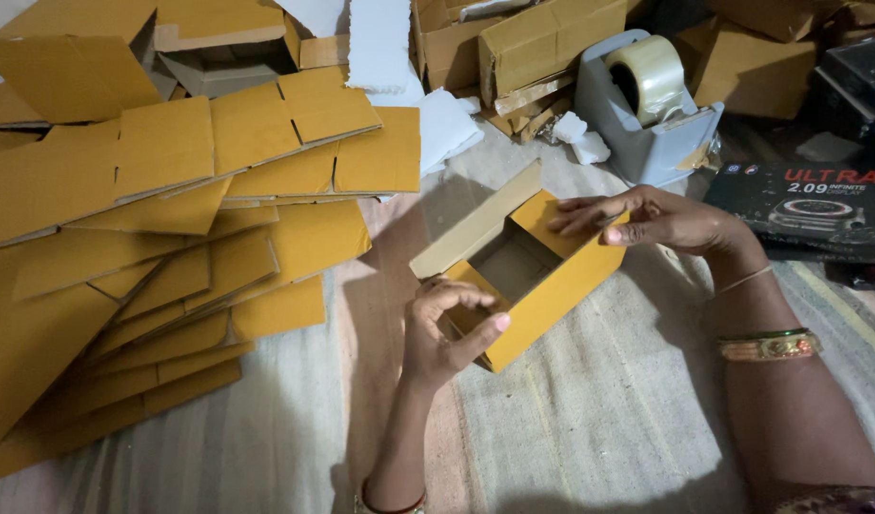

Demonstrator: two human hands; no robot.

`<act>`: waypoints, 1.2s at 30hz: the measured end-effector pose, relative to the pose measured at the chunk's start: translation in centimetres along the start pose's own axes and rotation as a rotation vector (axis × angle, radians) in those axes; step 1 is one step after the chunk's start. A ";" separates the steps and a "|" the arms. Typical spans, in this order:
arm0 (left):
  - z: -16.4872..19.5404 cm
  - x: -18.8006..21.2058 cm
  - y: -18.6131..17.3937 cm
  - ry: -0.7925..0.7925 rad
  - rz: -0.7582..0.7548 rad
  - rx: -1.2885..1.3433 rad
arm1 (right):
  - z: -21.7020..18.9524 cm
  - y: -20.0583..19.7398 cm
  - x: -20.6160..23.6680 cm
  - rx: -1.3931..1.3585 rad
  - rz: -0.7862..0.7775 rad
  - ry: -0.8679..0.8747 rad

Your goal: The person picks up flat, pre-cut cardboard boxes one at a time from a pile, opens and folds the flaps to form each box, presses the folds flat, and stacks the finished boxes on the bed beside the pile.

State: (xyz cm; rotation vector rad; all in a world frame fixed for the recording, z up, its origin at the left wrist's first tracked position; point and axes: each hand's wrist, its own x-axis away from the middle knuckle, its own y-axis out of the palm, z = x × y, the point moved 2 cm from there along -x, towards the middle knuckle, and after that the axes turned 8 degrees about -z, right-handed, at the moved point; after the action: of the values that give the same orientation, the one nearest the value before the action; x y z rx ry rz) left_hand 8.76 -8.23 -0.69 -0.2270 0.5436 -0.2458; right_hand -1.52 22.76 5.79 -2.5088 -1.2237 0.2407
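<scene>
While a wide heap of flat yellow cardboard blanks (152, 238) crowds the striped floor cloth (599, 419) at left, the open yellow box (523, 276) sits mid-cloth, left hand (442, 328) pinching its near end, right hand (647, 219) pressing its far flap; grey tape dispenser (647, 105) behind.

bare striped grey cloth (590, 419) lies open in front of the small yellow cardboard box (537, 286). a spread of flat yellow cardboard blanks (171, 238) crowds the left; a grey tape dispenser (647, 114) and black printed carton (799, 205) block the far right.
</scene>
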 end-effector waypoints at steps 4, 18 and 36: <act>1.7 0.2 -1.2 -0.024 -0.140 -0.059 | 0.2 -0.3 0.4 -0.105 0.014 0.057; 2.5 0.7 -2.6 -0.223 -0.296 0.012 | 2.4 -0.6 0.4 -0.150 0.135 0.214; 4.3 0.3 -4.2 -0.566 -0.177 -0.576 | 0.9 0.9 -1.6 0.041 0.318 0.219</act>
State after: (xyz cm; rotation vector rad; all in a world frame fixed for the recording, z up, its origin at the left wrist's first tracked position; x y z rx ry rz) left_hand 10.58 -11.60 3.93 -0.8774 0.0165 -0.1792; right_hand -2.10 21.23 4.58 -2.6027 -0.7279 0.0631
